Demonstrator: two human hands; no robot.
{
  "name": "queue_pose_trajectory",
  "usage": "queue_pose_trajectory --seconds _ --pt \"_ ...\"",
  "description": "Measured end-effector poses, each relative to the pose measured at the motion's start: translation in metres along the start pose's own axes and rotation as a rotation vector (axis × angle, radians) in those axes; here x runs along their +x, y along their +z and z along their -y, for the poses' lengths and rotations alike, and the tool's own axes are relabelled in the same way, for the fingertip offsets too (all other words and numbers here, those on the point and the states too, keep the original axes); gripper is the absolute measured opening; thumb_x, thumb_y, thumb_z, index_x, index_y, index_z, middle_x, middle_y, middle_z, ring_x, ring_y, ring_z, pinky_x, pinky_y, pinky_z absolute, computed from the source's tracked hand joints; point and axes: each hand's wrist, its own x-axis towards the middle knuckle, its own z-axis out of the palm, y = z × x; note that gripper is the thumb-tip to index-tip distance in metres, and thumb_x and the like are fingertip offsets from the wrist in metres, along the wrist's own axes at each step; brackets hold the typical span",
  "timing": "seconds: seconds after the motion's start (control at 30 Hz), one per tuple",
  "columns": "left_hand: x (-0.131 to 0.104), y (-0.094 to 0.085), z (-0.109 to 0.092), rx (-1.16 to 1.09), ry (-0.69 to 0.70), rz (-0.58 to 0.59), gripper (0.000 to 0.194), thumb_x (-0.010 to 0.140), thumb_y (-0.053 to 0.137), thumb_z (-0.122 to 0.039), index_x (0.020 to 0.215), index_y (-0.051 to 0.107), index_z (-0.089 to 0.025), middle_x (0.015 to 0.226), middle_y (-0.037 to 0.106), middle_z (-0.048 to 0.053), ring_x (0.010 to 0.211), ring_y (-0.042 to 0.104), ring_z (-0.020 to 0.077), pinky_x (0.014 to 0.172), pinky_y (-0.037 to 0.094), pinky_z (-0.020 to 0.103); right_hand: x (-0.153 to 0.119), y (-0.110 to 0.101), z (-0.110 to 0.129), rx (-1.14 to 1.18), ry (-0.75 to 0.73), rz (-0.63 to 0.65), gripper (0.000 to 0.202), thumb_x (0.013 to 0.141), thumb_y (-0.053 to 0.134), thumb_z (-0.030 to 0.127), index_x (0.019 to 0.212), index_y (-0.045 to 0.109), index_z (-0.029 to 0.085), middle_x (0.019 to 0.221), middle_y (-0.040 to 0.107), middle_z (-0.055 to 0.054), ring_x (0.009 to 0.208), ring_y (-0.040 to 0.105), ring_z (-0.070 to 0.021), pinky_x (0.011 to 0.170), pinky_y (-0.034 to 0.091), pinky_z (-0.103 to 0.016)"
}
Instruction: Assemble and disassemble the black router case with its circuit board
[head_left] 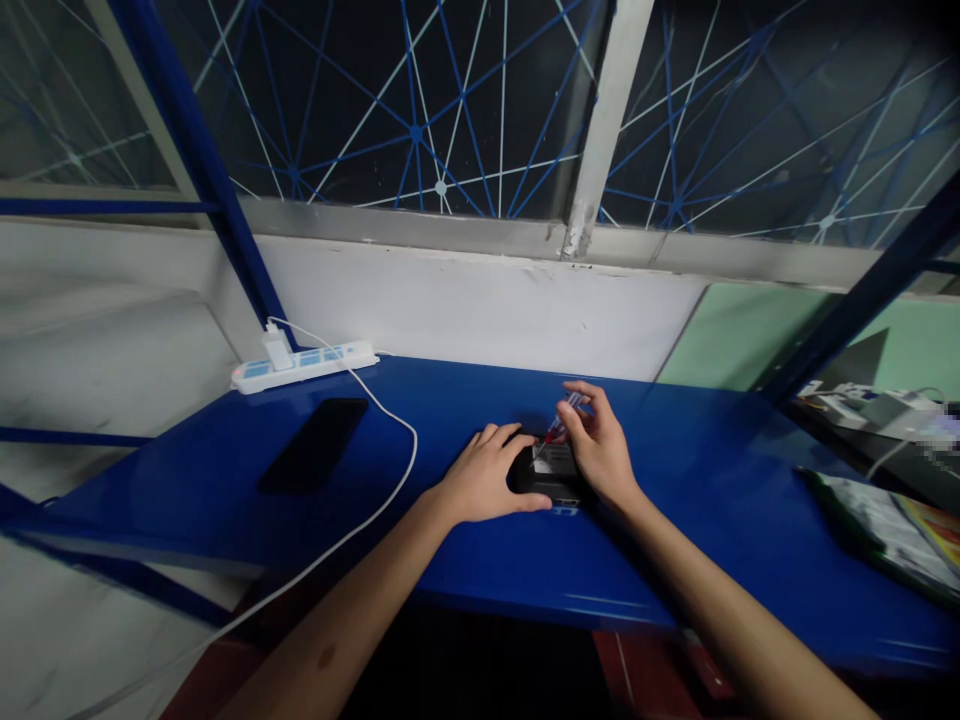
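Observation:
A small black box-shaped device [564, 489] with a pale label on top lies on the blue table [675, 560]. My left hand [484, 475] holds it from the left, thumb on the near side and fingers along the far side. Above the device, my right hand [606, 450] is closed around a screwdriver [569, 407] with a clear and red handle. The tool is tilted, and its thin shaft points down to the left, at the device's upper left corner near my left fingertips. Whether the tip sits in a screw is too small to tell.
A black phone [313, 445] lies to the left. Behind it stands a white power strip [352, 355] with a charger [277, 348], whose white cable [414, 450] loops across the table. A shiny packet [877, 520] rests at the right. Blue frame posts [240, 240] rise at both sides.

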Motion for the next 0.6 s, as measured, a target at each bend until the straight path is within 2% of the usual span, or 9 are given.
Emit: queue_pose_trajectory --seconds 0.17,0.4,0.5,0.6 --pt "-0.0006 -0.0011 -0.0016 0.003 0.002 -0.001 0.083 0.073 0.07 -0.072 0.14 0.05 -0.027 0.153 0.043 0.012 0.135 0.041 0.0399 0.11 0.037 0.057 0.0022 -0.001 -0.0037 -0.017 -0.038 -0.033 0.034 0.088 0.066 0.042 0.117 0.061 0.026 0.101 0.065 -0.004 0.065 0.063 -0.0128 0.057 0.056 -0.028" --pt "-0.0009 -0.0022 -0.0024 0.0 -0.008 0.006 0.081 0.074 0.069 -0.072 0.14 0.049 -0.029 0.154 0.041 0.011 0.136 0.039 0.0409 0.111 0.036 0.059 0.0003 -0.0015 -0.0014 0.001 -0.039 0.013 0.04 0.094 0.055 0.037 0.133 0.053 0.026 0.114 0.069 -0.008 0.08 0.071 -0.0174 0.07 0.059 -0.033" --pt "-0.0009 -0.002 -0.0023 -0.002 -0.003 0.006 0.081 0.074 0.069 -0.071 0.14 0.05 -0.029 0.153 0.042 0.011 0.136 0.041 0.0406 0.11 0.036 0.058 -0.0005 -0.0006 -0.0007 0.019 -0.029 0.01 0.035 0.094 0.054 0.039 0.127 0.055 0.027 0.11 0.069 -0.007 0.077 0.071 -0.0168 0.068 0.058 -0.032" --pt "-0.0009 -0.002 -0.0029 0.004 0.006 -0.007 0.08 0.073 0.07 -0.07 0.139 0.05 -0.028 0.152 0.043 0.011 0.134 0.042 0.0398 0.11 0.037 0.057 0.0002 -0.0005 0.0009 0.024 -0.027 -0.021 0.032 0.09 0.062 0.043 0.117 0.059 0.026 0.1 0.067 -0.003 0.07 0.067 -0.0151 0.061 0.057 -0.029"
